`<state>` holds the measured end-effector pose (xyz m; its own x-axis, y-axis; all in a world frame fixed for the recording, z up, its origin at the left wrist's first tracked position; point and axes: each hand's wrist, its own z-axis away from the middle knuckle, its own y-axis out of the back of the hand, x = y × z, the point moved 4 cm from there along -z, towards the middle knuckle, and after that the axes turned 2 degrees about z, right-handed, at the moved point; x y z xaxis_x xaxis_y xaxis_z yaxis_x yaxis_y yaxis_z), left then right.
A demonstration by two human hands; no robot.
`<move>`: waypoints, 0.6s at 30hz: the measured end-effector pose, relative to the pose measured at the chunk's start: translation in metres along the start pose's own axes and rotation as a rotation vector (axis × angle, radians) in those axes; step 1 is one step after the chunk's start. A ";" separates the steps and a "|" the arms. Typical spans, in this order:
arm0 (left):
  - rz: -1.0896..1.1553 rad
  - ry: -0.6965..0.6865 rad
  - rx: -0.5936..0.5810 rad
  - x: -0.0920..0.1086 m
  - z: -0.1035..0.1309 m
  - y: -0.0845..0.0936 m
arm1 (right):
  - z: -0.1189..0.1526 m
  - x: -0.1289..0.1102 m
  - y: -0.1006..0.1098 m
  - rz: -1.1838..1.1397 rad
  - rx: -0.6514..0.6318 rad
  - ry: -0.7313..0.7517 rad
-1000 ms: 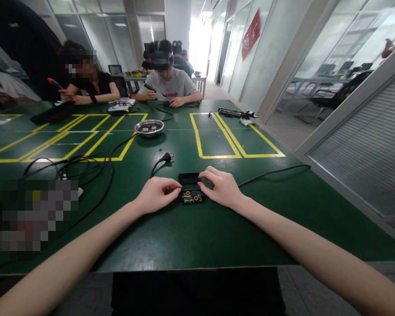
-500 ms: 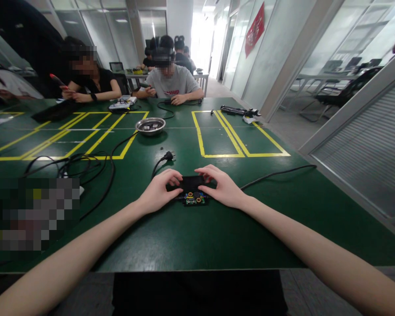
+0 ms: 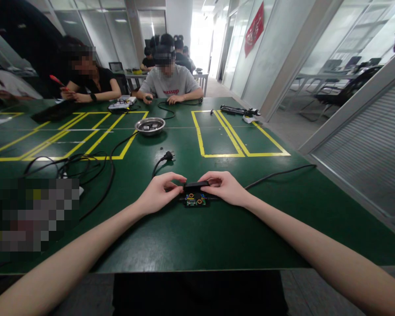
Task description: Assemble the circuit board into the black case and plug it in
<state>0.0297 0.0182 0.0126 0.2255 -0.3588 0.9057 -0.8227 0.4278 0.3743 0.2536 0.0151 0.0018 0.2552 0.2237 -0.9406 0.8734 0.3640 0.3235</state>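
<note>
Between my hands is a black plastic cover [image 3: 196, 186], tilted up behind an open power adapter. The adapter's circuit board [image 3: 196, 201] lies face up on the table, with copper ring coils and small coloured parts showing. My left hand [image 3: 163, 192] is closed at the cover's left end, thumb and fingertips on it. At the right end, my right hand [image 3: 224, 188] pinches the cover between thumb and fingers. A black cable [image 3: 279, 174] runs off to the right, and a mains plug [image 3: 167, 156] lies beyond my left hand.
A metal bowl [image 3: 150, 126] with small metal parts stands farther back. Coiled black cables [image 3: 75, 164] lie on the left. A small black tripod [image 3: 238, 110] rests at the back right. Across the green table [image 3: 197, 245], people sit with things in their hands.
The black cover has tipped from showing its broad face to nearly edge-on. My right hand has come lower and closed on it. Across the table, a co-worker's hands have shifted.
</note>
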 end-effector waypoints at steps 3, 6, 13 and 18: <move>0.010 0.022 -0.020 0.002 0.000 -0.001 | 0.000 0.000 0.000 -0.039 -0.017 -0.012; 0.062 0.027 -0.006 0.004 0.000 0.000 | 0.000 -0.001 0.000 -0.026 -0.041 0.005; 0.150 0.050 -0.005 0.005 0.000 0.001 | 0.002 -0.008 0.000 0.045 -0.128 0.104; 0.054 0.007 -0.040 0.008 0.001 0.001 | 0.004 -0.013 -0.003 0.163 -0.117 0.145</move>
<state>0.0301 0.0150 0.0196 0.1847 -0.3284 0.9263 -0.8124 0.4794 0.3320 0.2495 0.0080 0.0123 0.3195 0.4120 -0.8533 0.7691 0.4132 0.4875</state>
